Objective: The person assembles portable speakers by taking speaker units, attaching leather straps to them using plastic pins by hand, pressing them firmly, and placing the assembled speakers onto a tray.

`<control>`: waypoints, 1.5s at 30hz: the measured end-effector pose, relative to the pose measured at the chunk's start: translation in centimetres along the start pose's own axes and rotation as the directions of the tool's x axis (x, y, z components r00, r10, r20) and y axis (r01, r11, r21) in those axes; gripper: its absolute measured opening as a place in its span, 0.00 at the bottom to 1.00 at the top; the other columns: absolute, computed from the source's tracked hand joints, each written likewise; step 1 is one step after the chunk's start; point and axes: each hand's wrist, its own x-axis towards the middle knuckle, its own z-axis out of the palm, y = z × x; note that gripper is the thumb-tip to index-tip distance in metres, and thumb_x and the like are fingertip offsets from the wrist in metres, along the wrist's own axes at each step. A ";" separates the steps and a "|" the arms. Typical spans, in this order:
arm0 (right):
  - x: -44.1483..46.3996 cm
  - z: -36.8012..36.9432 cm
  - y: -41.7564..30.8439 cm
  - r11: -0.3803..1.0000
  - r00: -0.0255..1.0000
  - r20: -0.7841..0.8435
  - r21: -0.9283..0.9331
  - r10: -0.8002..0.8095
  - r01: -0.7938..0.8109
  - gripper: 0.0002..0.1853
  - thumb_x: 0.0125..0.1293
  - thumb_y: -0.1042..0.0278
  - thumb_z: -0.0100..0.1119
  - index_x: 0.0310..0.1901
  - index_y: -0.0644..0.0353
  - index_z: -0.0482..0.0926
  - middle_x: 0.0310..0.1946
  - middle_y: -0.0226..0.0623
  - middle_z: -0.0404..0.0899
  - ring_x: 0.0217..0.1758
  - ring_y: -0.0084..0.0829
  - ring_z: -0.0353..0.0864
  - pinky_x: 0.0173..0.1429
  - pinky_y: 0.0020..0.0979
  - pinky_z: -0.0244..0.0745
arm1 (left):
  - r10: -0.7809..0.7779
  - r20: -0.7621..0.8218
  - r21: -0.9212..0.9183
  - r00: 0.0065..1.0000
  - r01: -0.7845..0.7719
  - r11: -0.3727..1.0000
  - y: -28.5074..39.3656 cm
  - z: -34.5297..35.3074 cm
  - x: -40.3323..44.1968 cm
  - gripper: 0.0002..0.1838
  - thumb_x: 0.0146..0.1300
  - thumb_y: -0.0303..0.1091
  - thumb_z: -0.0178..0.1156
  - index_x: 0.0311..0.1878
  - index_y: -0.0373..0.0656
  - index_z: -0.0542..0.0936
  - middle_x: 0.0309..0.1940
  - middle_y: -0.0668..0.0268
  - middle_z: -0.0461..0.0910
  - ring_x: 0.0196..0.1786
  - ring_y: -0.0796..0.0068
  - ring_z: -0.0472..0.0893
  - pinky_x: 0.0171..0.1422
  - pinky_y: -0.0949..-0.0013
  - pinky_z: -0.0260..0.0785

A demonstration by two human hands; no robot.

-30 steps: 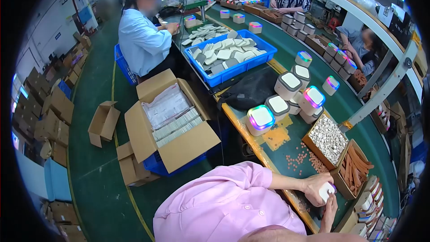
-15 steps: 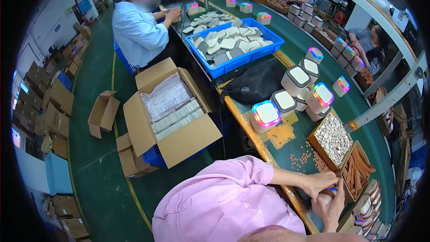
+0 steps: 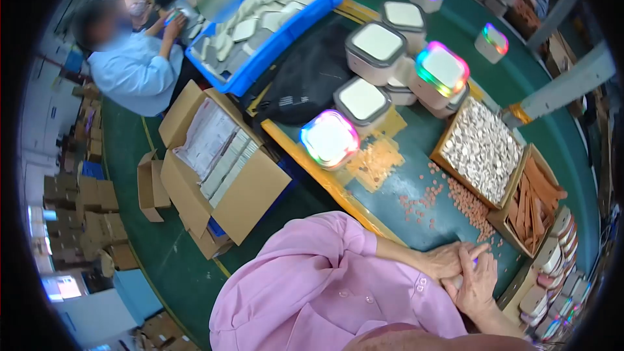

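Close together at the bench's near edge, both hands are wrapped round a small pale cube lamp [image 3: 457, 281], mostly hidden by the fingers, with a bit of blue-violet glow between them. My left hand [image 3: 443, 262] covers its far side, and my right hand [image 3: 478, 279] closes on it from the near side. Beyond the hands lie scattered small brown discs [image 3: 465, 205]. A box of small whitish pieces [image 3: 481, 149] stands behind them, beside a box of brown strips [image 3: 532, 205].
Several cube lamps [image 3: 361, 101] stand on the bench, one glowing [image 3: 329, 139] near its edge. A black bag [image 3: 305, 84] lies beside a blue tray [image 3: 286, 32] of pale panels. An open carton [image 3: 250, 198], a seated co-worker [image 3: 133, 75] and a slanting metal post [image 3: 562, 88] are around.
The view has turned and moved closer to the bench. My hands have shifted round the cube lamp, which was more exposed at first and is now largely covered.
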 end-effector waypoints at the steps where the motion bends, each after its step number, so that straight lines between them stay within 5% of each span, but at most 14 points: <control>1: 0.3 -0.1 0.0 0.999 1.000 0.024 0.043 0.019 -0.020 0.45 0.46 0.48 0.70 0.65 0.62 0.68 0.41 0.56 0.67 0.41 0.51 0.67 0.45 0.47 0.63 | -0.031 0.015 -0.031 0.999 0.032 0.999 -0.1 0.4 0.1 0.66 0.38 0.45 0.69 0.74 0.24 0.40 0.60 0.42 0.66 0.61 0.46 0.68 0.67 0.52 0.61; 7: 0.1 0.1 0.0 0.999 0.987 -0.160 0.033 -0.016 0.022 0.40 0.48 0.48 0.69 0.62 0.59 0.71 0.41 0.50 0.70 0.41 0.48 0.70 0.44 0.45 0.63 | -0.006 0.066 -0.117 0.998 0.014 0.993 -0.3 -1.5 0.4 0.64 0.42 0.47 0.69 0.73 0.23 0.42 0.61 0.39 0.66 0.64 0.42 0.67 0.65 0.51 0.62; 10: 1.5 -0.1 1.3 0.973 0.984 -0.179 0.222 -0.024 0.064 0.37 0.50 0.55 0.68 0.61 0.63 0.72 0.41 0.49 0.75 0.42 0.50 0.75 0.46 0.45 0.70 | 0.125 -0.257 -0.068 0.958 -0.147 0.987 -1.1 -1.4 0.1 0.65 0.41 0.44 0.71 0.74 0.25 0.41 0.64 0.40 0.62 0.63 0.42 0.66 0.66 0.53 0.61; 11: 2.2 -0.1 2.3 0.948 0.982 -0.185 0.307 -0.029 0.086 0.36 0.51 0.57 0.68 0.61 0.64 0.72 0.41 0.49 0.77 0.42 0.50 0.77 0.47 0.45 0.72 | 0.281 -0.401 0.187 0.872 -0.222 0.957 -2.4 -1.0 0.4 0.65 0.40 0.44 0.73 0.75 0.28 0.42 0.60 0.42 0.65 0.60 0.44 0.68 0.63 0.53 0.63; 14: 5.8 -3.4 3.2 0.768 0.947 -0.153 0.627 0.282 -0.128 0.14 0.57 0.69 0.62 0.43 0.69 0.82 0.32 0.51 0.83 0.37 0.48 0.83 0.44 0.39 0.77 | -0.043 -0.127 0.230 0.991 0.071 0.971 0.0 -5.6 -0.3 0.65 0.39 0.44 0.75 0.75 0.32 0.44 0.53 0.47 0.68 0.56 0.48 0.70 0.60 0.54 0.64; 15: 7.2 -3.2 5.1 0.952 0.924 -0.356 0.306 0.142 -0.028 0.13 0.58 0.69 0.65 0.43 0.67 0.83 0.30 0.49 0.83 0.36 0.48 0.81 0.42 0.41 0.75 | -0.079 -0.150 0.241 0.986 0.113 0.964 0.9 -6.8 -0.4 0.65 0.39 0.43 0.76 0.76 0.35 0.46 0.48 0.51 0.68 0.53 0.50 0.71 0.58 0.54 0.65; 17: 9.9 -3.0 6.5 0.999 0.836 -0.548 0.043 0.015 0.010 0.10 0.53 0.68 0.69 0.36 0.64 0.84 0.29 0.47 0.82 0.39 0.47 0.79 0.46 0.44 0.70 | -0.094 -0.053 0.362 0.994 0.107 0.926 1.9 -9.0 -0.9 0.63 0.40 0.40 0.76 0.76 0.37 0.47 0.48 0.51 0.70 0.54 0.50 0.72 0.57 0.54 0.66; 21: 12.9 -2.0 10.0 0.954 0.968 -0.247 -0.299 -0.052 -0.025 0.07 0.47 0.68 0.71 0.27 0.60 0.84 0.27 0.46 0.83 0.36 0.47 0.82 0.45 0.44 0.72 | -0.169 0.001 0.565 0.986 0.138 0.813 4.0 -10.3 -1.7 0.60 0.42 0.37 0.75 0.76 0.37 0.49 0.46 0.48 0.75 0.50 0.48 0.79 0.51 0.52 0.72; 30: 13.5 0.2 11.2 0.997 0.958 -0.285 -0.078 -0.023 0.001 0.08 0.48 0.71 0.69 0.26 0.66 0.81 0.27 0.54 0.81 0.34 0.54 0.82 0.39 0.47 0.76 | -0.172 -0.008 0.573 0.985 0.146 0.806 5.6 -11.3 -2.3 0.29 0.46 0.31 0.70 0.50 0.28 0.71 0.28 0.48 0.81 0.35 0.49 0.85 0.36 0.50 0.76; 31: 13.3 0.3 10.9 0.998 0.938 -0.346 -0.069 -0.028 0.005 0.08 0.50 0.71 0.68 0.27 0.66 0.81 0.28 0.55 0.81 0.34 0.54 0.81 0.39 0.46 0.76 | -0.079 -0.080 0.557 0.994 0.110 0.823 5.1 -11.0 -2.4 0.18 0.47 0.31 0.68 0.37 0.32 0.72 0.22 0.48 0.79 0.31 0.47 0.84 0.34 0.48 0.76; 35: 13.2 0.8 10.2 1.000 0.860 -0.511 0.026 0.006 0.009 0.07 0.58 0.70 0.65 0.30 0.65 0.80 0.27 0.53 0.81 0.32 0.54 0.81 0.38 0.47 0.74 | -0.025 -0.167 0.419 0.986 0.094 0.903 4.8 -11.0 -1.4 0.11 0.50 0.31 0.66 0.31 0.34 0.75 0.23 0.50 0.79 0.30 0.48 0.83 0.34 0.51 0.75; 39: 13.4 1.4 10.9 1.000 0.793 -0.608 0.001 0.024 -0.030 0.09 0.66 0.68 0.60 0.31 0.65 0.80 0.25 0.54 0.79 0.30 0.54 0.80 0.35 0.47 0.72 | 0.057 -0.137 0.023 0.989 -0.055 0.998 5.6 -12.1 -0.7 0.15 0.48 0.32 0.67 0.38 0.34 0.79 0.25 0.57 0.81 0.29 0.62 0.82 0.30 0.61 0.74; 42: 13.5 2.0 11.1 0.991 0.751 -0.648 0.116 0.132 -0.074 0.12 0.68 0.66 0.58 0.31 0.66 0.80 0.22 0.55 0.75 0.25 0.55 0.76 0.34 0.47 0.70 | -0.216 0.007 -0.510 0.976 0.189 0.839 6.2 -12.0 0.0 0.16 0.51 0.32 0.68 0.41 0.35 0.79 0.28 0.61 0.82 0.29 0.70 0.82 0.28 0.68 0.73; 45: 14.3 2.4 12.7 0.964 0.715 -0.663 0.260 0.223 -0.059 0.14 0.71 0.63 0.57 0.30 0.65 0.80 0.17 0.45 0.75 0.18 0.43 0.73 0.27 0.39 0.69 | -0.254 0.022 -0.588 0.967 0.218 0.779 6.7 -12.3 0.6 0.12 0.56 0.32 0.65 0.41 0.35 0.79 0.29 0.64 0.81 0.27 0.76 0.81 0.27 0.73 0.73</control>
